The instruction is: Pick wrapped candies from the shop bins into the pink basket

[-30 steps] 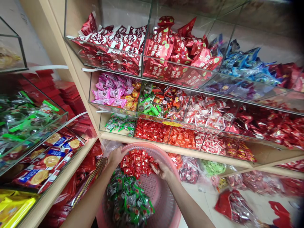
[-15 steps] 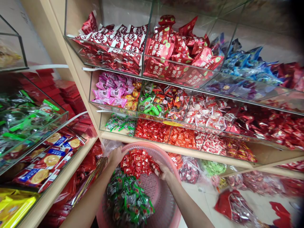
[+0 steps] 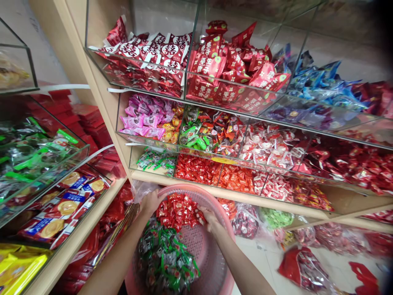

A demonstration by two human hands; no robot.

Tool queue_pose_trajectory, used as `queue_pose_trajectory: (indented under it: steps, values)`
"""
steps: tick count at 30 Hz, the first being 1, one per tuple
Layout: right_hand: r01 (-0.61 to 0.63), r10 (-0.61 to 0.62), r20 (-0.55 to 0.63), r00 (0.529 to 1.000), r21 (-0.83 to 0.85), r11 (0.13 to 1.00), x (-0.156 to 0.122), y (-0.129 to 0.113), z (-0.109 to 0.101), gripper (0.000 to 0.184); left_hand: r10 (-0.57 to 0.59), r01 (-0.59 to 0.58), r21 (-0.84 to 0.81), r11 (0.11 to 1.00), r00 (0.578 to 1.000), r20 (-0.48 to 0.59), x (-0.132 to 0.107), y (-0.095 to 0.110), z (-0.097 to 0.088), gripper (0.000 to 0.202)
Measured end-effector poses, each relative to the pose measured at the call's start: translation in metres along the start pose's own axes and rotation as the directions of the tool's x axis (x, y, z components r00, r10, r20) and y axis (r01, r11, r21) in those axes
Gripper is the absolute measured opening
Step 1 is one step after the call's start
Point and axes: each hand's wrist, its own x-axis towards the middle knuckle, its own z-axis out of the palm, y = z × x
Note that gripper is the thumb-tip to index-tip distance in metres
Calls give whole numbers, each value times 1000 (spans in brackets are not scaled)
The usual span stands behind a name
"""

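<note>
A pink plastic basket (image 3: 225, 254) with a perforated wall tilts below the shelf. My left hand (image 3: 150, 202) is closed over its far left rim. Inside, red-wrapped candies (image 3: 176, 211) lie in a heap at the far side, and green-and-clear wrapped candies (image 3: 172, 258) fill the near left. My right hand (image 3: 209, 218) is in the basket at the right edge of the red heap, its fingers curled around a few red candies. Its palm side is partly hidden.
Clear-fronted shelf bins hold red snack packets (image 3: 205, 61), purple-wrapped sweets (image 3: 144, 110) and loose red candies (image 3: 196, 168). A wooden shelf edge (image 3: 245, 196) runs just behind the basket. Biscuit packs (image 3: 66, 205) sit at left. Bagged sweets (image 3: 303, 266) lie on the floor at right.
My right hand's fingers have moved slightly at the edge of the red candies, so less red shows at the fingertips. The left hand stays on the rim.
</note>
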Motion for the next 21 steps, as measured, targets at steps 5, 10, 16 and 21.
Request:
queue_pose_trajectory:
  steps: [5, 10, 16, 21]
  values:
    - [-59, 64, -17, 998, 184, 981, -11, 5, 3, 3, 5, -5, -8, 1000, 1000, 3, 0, 1, 0, 61]
    - [-101, 134, -72, 988, 349, 932, -22, 6, 8, 9, 10, -10, -11, 1000, 1000, 6, 1, 0, 0, 61]
    - [-142, 167, -39, 985, 356, 924, -32, 12, 1, 6, 8, -8, -7, 1000, 1000, 6, 1, 0, 2, 65]
    - [-155, 158, 16, 987, 325, 933, -38, 14, -3, 5, 18, -18, -1, 1000, 1000, 5, 1, 0, 1, 65]
